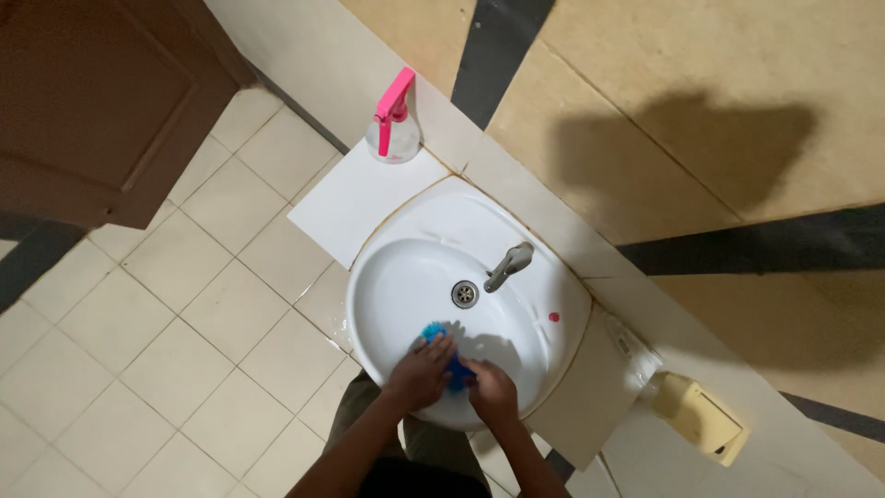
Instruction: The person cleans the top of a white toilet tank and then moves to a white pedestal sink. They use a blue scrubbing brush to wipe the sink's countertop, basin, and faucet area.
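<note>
Both hands meet over the near side of the white oval ceramic sink point(406, 277). The left hand point(421, 373) lies with fingers closed over a blue scrubbing sponge point(435, 331), and the right hand point(491, 387) grips the sponge's other end, the sponge pressed against the inner wall of the basin. Beyond them sits the round metal drain point(465, 294), with a grey metal tap point(510, 266) beside it. A clear spray bottle with a pink trigger point(393, 129) stands at the far left corner of the white ledge point(355, 198).
</note>
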